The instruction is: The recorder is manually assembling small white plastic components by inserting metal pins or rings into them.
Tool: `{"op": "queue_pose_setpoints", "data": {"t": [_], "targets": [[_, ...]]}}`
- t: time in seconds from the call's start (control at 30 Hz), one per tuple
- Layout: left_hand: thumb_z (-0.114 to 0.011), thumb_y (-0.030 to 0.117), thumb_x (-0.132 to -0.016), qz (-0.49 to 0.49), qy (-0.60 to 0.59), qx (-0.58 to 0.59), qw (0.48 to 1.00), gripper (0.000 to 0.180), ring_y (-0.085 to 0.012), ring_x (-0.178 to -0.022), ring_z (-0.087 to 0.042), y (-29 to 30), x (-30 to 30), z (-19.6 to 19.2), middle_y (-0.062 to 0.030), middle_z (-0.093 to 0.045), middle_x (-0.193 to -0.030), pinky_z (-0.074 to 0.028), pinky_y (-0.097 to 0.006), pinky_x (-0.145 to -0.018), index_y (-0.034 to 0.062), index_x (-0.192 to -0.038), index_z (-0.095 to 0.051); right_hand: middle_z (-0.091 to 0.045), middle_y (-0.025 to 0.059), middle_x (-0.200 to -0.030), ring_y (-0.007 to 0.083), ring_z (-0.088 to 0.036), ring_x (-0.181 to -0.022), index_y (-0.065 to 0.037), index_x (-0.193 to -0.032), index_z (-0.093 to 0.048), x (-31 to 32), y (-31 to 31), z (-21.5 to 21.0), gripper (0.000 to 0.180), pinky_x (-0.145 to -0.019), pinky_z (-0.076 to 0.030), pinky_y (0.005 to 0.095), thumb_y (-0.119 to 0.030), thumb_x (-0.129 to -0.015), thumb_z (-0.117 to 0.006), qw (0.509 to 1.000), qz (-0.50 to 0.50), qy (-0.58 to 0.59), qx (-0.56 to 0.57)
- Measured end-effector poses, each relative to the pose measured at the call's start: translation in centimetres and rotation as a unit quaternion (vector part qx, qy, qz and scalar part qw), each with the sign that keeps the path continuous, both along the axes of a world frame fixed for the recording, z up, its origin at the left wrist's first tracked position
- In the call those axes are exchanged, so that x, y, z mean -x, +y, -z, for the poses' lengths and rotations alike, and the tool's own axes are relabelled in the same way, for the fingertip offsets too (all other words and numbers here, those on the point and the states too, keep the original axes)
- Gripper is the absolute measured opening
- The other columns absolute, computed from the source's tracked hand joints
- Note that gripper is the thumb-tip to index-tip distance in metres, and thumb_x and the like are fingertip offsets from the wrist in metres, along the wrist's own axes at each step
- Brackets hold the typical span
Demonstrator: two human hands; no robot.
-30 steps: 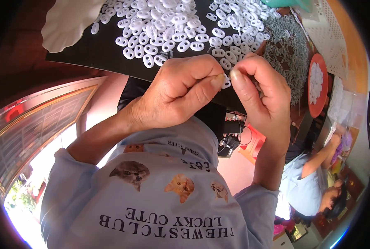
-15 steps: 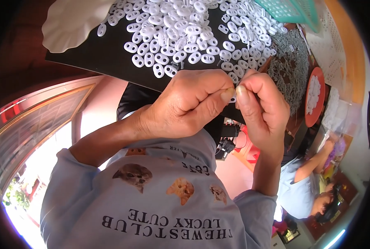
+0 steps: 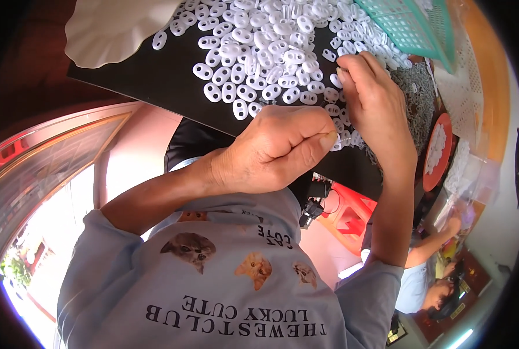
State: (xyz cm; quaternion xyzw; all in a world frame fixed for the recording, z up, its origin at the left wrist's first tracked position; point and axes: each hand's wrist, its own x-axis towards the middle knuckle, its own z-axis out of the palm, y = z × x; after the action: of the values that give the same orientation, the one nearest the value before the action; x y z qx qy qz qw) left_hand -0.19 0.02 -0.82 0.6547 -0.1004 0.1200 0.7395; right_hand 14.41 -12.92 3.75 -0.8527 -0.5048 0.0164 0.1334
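A black board [image 3: 154, 75] carries a heap of small white oval pieces with two holes [image 3: 259, 46]. My left hand [image 3: 277, 148] is a closed fist at the board's near edge, thumb pressed on the forefinger; whatever is inside is hidden. My right hand [image 3: 375, 104] reaches onto the heap, its fingers stretched out and their tips resting on the white pieces. I see nothing held in it. The two hands are apart.
A white wavy-edged dish [image 3: 114, 29] lies at the board's far left and a teal mesh basket [image 3: 410, 29] at the far right. A grey pile of small metal parts [image 3: 416, 93] and a red plate [image 3: 437, 151] sit right of my hand. Another person [image 3: 428, 279] works at the lower right.
My hands were joined, pinching a small white piece between them. They have since parted: the right hand moved up onto the heap, and the left fist stayed by the board's edge.
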Motion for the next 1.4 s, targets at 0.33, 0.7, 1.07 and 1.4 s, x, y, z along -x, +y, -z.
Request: {"op": "queue_pose_setpoints", "data": {"t": [0.33, 0.7, 1.07, 1.4], "targets": [[-0.051, 0.006, -0.095, -0.005, -0.01, -0.002, 1.0, 0.012, -0.0154, -0.059, -0.05, 0.07, 0.06, -0.06, -0.0053, -0.051, -0.07, -0.041, -0.027, -0.054, -0.002, -0.086, -0.054, -0.059, 0.0084, -0.091, 0.0345, -0.061, -0.074, -0.007, -0.099, -0.057, -0.52, -0.53, 0.02, 0.011, -0.063, -0.049, 0.0433, -0.011, -0.088, -0.058, 1.0, 0.001, -0.021, 0.007], [-0.051, 0.007, -0.095, -0.01, -0.011, -0.019, 1.0, 0.013, -0.0164, -0.058, -0.051, 0.03, 0.05, 0.05, -0.0055, -0.052, -0.07, -0.041, -0.028, -0.054, -0.0016, -0.085, -0.054, -0.059, 0.0091, -0.094, 0.0342, -0.061, -0.078, -0.006, -0.103, -0.058, -0.53, -0.71, -0.68, 0.017, -0.066, -0.049, 0.0431, -0.008, -0.086, -0.059, 0.999, -0.016, -0.032, 0.036], [-0.051, 0.007, -0.095, -0.015, -0.021, -0.024, 0.999, 0.013, -0.0169, -0.058, -0.051, 0.16, 0.12, 0.03, -0.0056, -0.052, -0.069, -0.041, -0.028, -0.054, -0.0015, -0.085, -0.054, -0.059, 0.0098, -0.092, 0.0348, -0.061, -0.078, -0.006, -0.099, -0.057, -0.27, -0.52, -0.71, 0.015, -0.064, -0.048, 0.0436, -0.009, -0.085, -0.061, 0.999, -0.018, -0.02, 0.047], [-0.051, 0.007, -0.095, -0.018, -0.024, -0.02, 0.999, 0.013, -0.0166, -0.058, -0.051, 0.04, 0.25, 0.18, -0.0055, -0.053, -0.07, -0.042, -0.028, -0.055, -0.0012, -0.086, -0.054, -0.056, 0.0108, -0.085, 0.0326, -0.057, -0.072, -0.004, -0.09, -0.051, -0.16, -0.19, -0.56, 0.014, -0.062, -0.045, 0.041, -0.005, -0.082, -0.062, 0.999, -0.003, -0.007, 0.036]]}}
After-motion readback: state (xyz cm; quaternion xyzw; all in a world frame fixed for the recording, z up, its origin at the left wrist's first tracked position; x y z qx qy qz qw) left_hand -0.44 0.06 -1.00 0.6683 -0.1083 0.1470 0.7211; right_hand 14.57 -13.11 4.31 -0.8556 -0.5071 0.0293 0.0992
